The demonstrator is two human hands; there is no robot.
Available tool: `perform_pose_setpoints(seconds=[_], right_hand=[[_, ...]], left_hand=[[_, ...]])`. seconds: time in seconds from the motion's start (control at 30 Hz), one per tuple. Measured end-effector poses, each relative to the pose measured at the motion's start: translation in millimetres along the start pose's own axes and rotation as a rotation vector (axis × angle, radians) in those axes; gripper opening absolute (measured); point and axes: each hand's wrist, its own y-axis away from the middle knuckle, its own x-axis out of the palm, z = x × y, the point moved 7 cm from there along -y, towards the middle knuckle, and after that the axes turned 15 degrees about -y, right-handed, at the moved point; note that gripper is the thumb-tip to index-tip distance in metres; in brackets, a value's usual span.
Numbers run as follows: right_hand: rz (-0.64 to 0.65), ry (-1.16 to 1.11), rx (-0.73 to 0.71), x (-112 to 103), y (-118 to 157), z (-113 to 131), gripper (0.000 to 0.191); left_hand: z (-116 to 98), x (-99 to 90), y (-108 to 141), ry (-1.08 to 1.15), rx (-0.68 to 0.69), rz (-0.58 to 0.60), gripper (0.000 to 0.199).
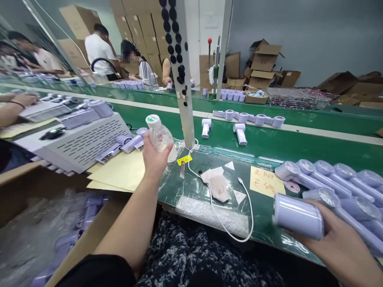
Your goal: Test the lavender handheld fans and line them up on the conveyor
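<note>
My left hand (154, 159) is closed around a clear plastic bottle (163, 137) with a white top that bears a green mark. The bottle is held tilted above the left part of the bench. On the right, my right hand (341, 235) grips a shiny lavender cylindrical device (299, 217); its far end is hidden by the hand. Beside that hand lie several lavender handheld devices (323, 195) in rows. Between my hands, a crumpled cloth or tissue (217, 184) and a white cable (251, 211) rest on the green bench.
A handwritten yellow note (266, 181) and bubble wrap (212, 215) lie on the bench. A metal post (181, 79) rises ahead. Lavender devices (240, 133) sit on the green conveyor. At left stand a vented grey box (86, 139) and an open carton (89, 231). Co-workers sit beyond.
</note>
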Motion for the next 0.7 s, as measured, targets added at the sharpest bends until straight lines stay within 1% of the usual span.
perform_pose_setpoints(seconds=[0.07,0.1,0.17,0.2,0.23,0.27,0.3,0.33,0.37,0.4,0.43,0.47,0.5,0.53,0.57,0.6,0.63,0.67,0.7], right_hand=[[0.057,-0.09,-0.03,25.1,1.8,12.7,0.04],[0.076,-0.141,-0.045,36.3,2.4,17.8,0.041],[0.094,-0.235,-0.071,55.2,1.6,24.6,0.044],[0.091,-0.264,-0.086,62.8,0.4,27.0,0.044],[0.087,-0.274,-0.102,70.1,-0.9,29.1,0.043],[0.082,-0.266,-0.123,77.1,-2.0,31.9,0.041],[0.075,-0.243,-0.147,84.1,-2.4,35.6,0.038],[0.065,-0.216,-0.175,91.2,-1.9,40.6,0.036],[0.052,-0.19,-0.205,98.6,-0.2,46.7,0.034],[0.035,-0.175,-0.241,106.0,2.5,54.3,0.032],[0.027,-0.179,-0.293,113.7,6.3,63.6,0.032],[0.047,-0.198,-0.359,122.7,10.5,73.9,0.031],[0.107,-0.222,-0.432,133.1,14.5,84.1,0.03],[0.213,-0.245,-0.501,144.9,17.8,92.7,0.032],[0.346,-0.258,-0.552,156.8,19.5,97.6,0.033],[0.462,-0.252,-0.57,166.4,17.9,97.4,0.032],[0.509,-0.216,-0.549,172.0,10.8,91.4,0.028],[0.476,-0.158,-0.507,173.3,-1.6,81.0,0.024],[0.388,-0.097,-0.458,171.2,-16.6,68.3,0.019]], left_hand=[[12.1,18.6,6.3,0.128,-0.047,-0.002,0.077],[13.1,27.6,5.5,0.166,-0.043,0.016,0.076],[8.1,41.2,-1.2,0.202,-0.009,0.07,0.076],[4.8,45.3,-4.6,0.195,-0.013,0.107,0.079],[0.9,46.1,-6.1,0.169,-0.026,0.136,0.085],[-4.7,42.7,-4.4,0.126,-0.029,0.147,0.091],[-12.8,35.6,1.7,0.082,-0.011,0.143,0.096],[-22.8,25.9,12.7,0.044,0.029,0.132,0.099],[-37.2,15.1,29.1,0.051,0.129,0.125,0.098],[-53.5,8.2,51.2,0.139,0.264,0.19,0.094],[-70.0,7.4,79.4,0.261,0.413,0.364,0.092],[-83.4,11.0,113.2,0.364,0.546,0.625,0.096],[-89.7,9.8,141.7,0.466,0.603,0.786,0.097],[-87.7,4.7,155.8,0.565,0.554,0.773,0.093],[-81.7,2.8,165.0,0.61,0.488,0.751,0.091],[-72.8,1.9,169.2,0.622,0.42,0.706,0.087],[-63.3,1.9,170.2,0.597,0.368,0.665,0.084],[-54.8,2.6,169.5,0.532,0.343,0.64,0.08],[-48.7,3.1,167.8,0.453,0.349,0.628,0.076]])
